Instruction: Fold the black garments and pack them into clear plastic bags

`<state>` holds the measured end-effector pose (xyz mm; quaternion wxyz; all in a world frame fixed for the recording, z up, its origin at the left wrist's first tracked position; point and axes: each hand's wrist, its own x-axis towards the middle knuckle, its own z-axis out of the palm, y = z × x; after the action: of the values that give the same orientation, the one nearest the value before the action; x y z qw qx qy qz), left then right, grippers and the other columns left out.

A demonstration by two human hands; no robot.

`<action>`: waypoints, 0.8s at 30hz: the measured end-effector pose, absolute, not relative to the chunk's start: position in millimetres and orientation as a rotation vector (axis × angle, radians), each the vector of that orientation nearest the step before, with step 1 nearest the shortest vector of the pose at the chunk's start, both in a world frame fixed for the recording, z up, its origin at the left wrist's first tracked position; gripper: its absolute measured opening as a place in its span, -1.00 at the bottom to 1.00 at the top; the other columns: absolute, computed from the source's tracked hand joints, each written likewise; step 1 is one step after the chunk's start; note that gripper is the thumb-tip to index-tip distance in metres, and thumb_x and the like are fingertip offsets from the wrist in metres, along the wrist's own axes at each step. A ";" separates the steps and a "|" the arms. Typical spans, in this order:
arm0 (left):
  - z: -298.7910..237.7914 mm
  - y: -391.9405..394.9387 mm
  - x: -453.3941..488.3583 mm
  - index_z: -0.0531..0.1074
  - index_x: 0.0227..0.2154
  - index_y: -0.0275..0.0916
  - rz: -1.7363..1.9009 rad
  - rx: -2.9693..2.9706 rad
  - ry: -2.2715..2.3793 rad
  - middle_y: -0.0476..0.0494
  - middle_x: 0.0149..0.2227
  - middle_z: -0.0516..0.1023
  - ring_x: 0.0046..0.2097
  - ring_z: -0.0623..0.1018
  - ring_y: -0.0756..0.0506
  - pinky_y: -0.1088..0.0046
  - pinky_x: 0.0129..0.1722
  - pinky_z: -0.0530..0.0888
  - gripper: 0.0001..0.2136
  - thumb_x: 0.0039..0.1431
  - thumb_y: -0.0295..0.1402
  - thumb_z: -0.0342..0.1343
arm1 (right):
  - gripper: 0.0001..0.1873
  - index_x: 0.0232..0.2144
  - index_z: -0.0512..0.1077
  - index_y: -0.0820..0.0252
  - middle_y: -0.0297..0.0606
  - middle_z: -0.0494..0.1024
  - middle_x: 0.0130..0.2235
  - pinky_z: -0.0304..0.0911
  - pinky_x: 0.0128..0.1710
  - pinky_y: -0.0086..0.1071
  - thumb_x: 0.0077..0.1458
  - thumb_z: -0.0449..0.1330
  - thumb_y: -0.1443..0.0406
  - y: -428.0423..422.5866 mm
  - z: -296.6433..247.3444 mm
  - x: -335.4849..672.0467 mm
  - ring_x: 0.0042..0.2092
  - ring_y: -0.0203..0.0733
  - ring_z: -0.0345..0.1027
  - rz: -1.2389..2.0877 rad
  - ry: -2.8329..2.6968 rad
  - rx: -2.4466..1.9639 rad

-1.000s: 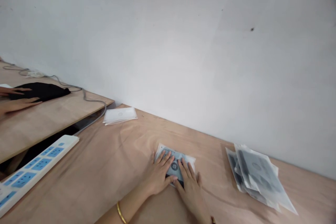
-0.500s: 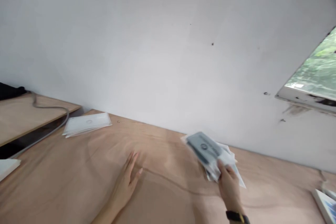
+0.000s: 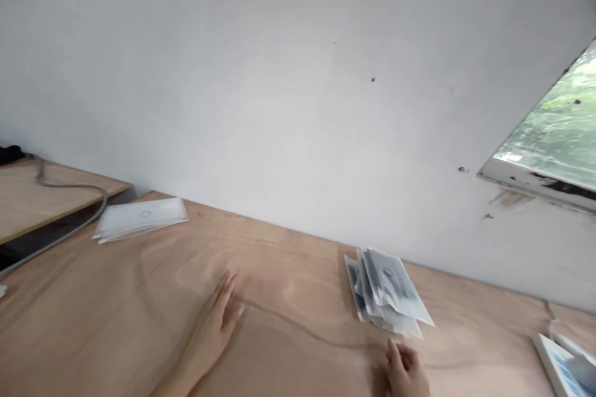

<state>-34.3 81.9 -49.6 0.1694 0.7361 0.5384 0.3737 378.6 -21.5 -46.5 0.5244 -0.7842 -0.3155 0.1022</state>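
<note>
Dark packets (image 3: 390, 288) look done — pale packets (image 3: 142, 220) remain;
dark just beyond right hand (image 3: 406, 372), fingers curled, grip unclear; pale farther past left hand (image 3: 212, 329) — bare, thumb wide.

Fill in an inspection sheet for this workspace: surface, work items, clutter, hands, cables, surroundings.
Surface: wooden table, with a dark curved line in the grain.
Work items: pile of translucent packets, uneven, close to the wall; whitish packets stacked at the left.
Clutter: white-and-blue item, cut off at the right edge; black item at far left.
Hands: left hand open, low over the table, contact unclear; right hand curled, near the pile, nothing seen in it.
Cables: grey cable looping at the left.
Surroundings: pale, marked wall; window at right, greenery outside.
</note>
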 end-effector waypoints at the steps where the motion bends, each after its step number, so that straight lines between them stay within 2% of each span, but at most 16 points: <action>1: -50.3 82.3 -34.4 0.04 0.24 -0.13 1.064 2.106 1.532 -0.18 0.31 0.05 0.28 0.14 -0.20 0.13 0.18 0.26 -0.51 0.27 -0.22 -0.13 | -0.54 -0.53 0.34 0.07 -0.32 0.50 -0.60 0.30 -0.50 -0.31 -0.19 0.11 -0.17 -27.4 -52.0 374.0 -0.50 -0.09 0.42 0.250 -0.798 -1.940; 3: -51.3 83.2 -34.5 0.08 0.23 -0.13 1.056 2.137 1.529 -0.17 0.28 0.12 0.27 0.17 -0.19 0.15 0.18 0.27 -0.52 0.26 -0.23 -0.11 | -0.55 -0.47 0.38 0.07 -0.27 0.57 -0.48 0.33 -0.38 -0.28 -0.20 0.12 -0.14 -32.9 -55.9 366.0 -0.38 -0.04 0.46 0.273 -0.881 -2.005; 5: -51.5 83.9 -34.8 0.10 0.22 -0.13 1.037 2.162 1.527 -0.16 0.27 0.16 0.26 0.19 -0.19 0.16 0.17 0.27 -0.52 0.25 -0.24 -0.11 | -0.57 -0.37 0.40 0.07 -0.23 0.58 -0.40 0.33 -0.35 -0.25 -0.12 0.08 -0.10 -29.8 -48.7 361.6 -0.34 -0.02 0.46 0.171 -0.967 -2.043; 7: -50.8 84.1 -35.1 0.12 0.22 -0.12 1.009 2.175 1.529 -0.15 0.26 0.17 0.25 0.21 -0.19 0.16 0.17 0.28 -0.53 0.25 -0.24 -0.11 | -0.58 -0.27 0.42 0.10 -0.16 0.58 -0.31 0.32 -0.28 -0.20 -0.02 0.01 -0.03 -20.1 -31.5 362.9 -0.28 0.01 0.44 -0.089 -1.115 -2.056; 10: -49.6 83.3 -35.7 0.12 0.22 -0.10 0.995 2.181 1.525 -0.14 0.26 0.17 0.25 0.22 -0.19 0.16 0.17 0.28 -0.53 0.24 -0.25 -0.11 | -0.56 -0.13 0.42 0.16 -0.06 0.54 -0.13 0.23 -0.11 -0.04 0.07 -0.07 0.11 -0.2 3.6 373.8 -0.06 0.13 0.35 -0.538 -1.378 -2.040; 12: -49.8 82.6 -35.9 0.13 0.21 -0.10 1.011 2.180 1.518 -0.14 0.26 0.17 0.25 0.22 -0.19 0.16 0.17 0.28 -0.53 0.24 -0.27 -0.10 | -0.55 -0.02 0.37 0.19 -0.05 0.55 -0.12 0.20 -0.09 -0.01 0.09 -0.09 0.20 12.2 25.0 379.0 -0.03 0.14 0.34 -0.622 -1.491 -2.132; 15: -50.9 81.6 -35.6 0.15 0.20 -0.11 1.037 2.164 1.507 -0.15 0.26 0.19 0.24 0.24 -0.19 0.15 0.17 0.28 -0.53 0.21 -0.29 -0.08 | -0.50 0.10 0.27 0.19 -0.09 0.58 -0.19 0.26 -0.29 -0.20 0.11 -0.13 0.34 23.8 42.8 363.1 -0.23 0.00 0.47 -0.354 -1.613 -2.346; 17: -50.3 80.8 -35.0 0.17 0.20 -0.11 1.038 2.140 1.507 -0.15 0.25 0.20 0.23 0.25 -0.20 0.15 0.17 0.28 -0.52 0.20 -0.31 -0.06 | -0.48 0.08 0.30 0.17 -0.09 0.58 -0.15 0.24 -0.38 -0.31 0.07 -0.10 0.42 25.3 42.9 330.3 -0.27 -0.06 0.49 -0.095 -1.746 -2.359; 19: -47.3 79.7 -34.2 0.22 0.17 -0.13 1.017 2.112 1.507 -0.17 0.23 0.24 0.22 0.26 -0.20 0.15 0.17 0.27 -0.53 0.18 -0.34 -0.04 | -0.53 -0.06 0.43 0.17 -0.10 0.59 -0.17 0.22 -0.34 -0.36 -0.01 -0.04 0.46 23.0 36.9 285.0 -0.22 -0.07 0.49 0.160 -1.932 -2.240; 20: -44.7 78.7 -33.9 0.26 0.15 -0.14 1.004 2.097 1.506 -0.17 0.21 0.26 0.22 0.27 -0.20 0.15 0.17 0.26 -0.55 0.16 -0.35 -0.03 | -0.59 -0.17 0.49 0.16 -0.14 0.61 -0.28 0.21 -0.33 -0.38 -0.03 -0.02 0.45 21.4 33.4 261.3 -0.25 -0.09 0.49 0.301 -2.011 -2.151; 24: -28.0 69.7 -32.4 0.44 -0.04 -0.15 1.002 2.017 1.446 -0.16 0.10 0.40 0.14 0.36 -0.18 0.21 0.14 0.27 -0.67 0.12 -0.38 0.03 | -0.82 -0.53 0.51 0.19 -0.27 0.56 -0.49 0.13 -0.42 -0.46 -0.19 0.12 0.44 23.9 27.4 192.2 -0.39 -0.21 0.41 0.738 -2.123 -1.796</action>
<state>-32.4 69.7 -28.0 0.2302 0.7334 0.5258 0.3643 192.2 23.9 27.4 0.1319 -0.6187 -0.7316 0.2542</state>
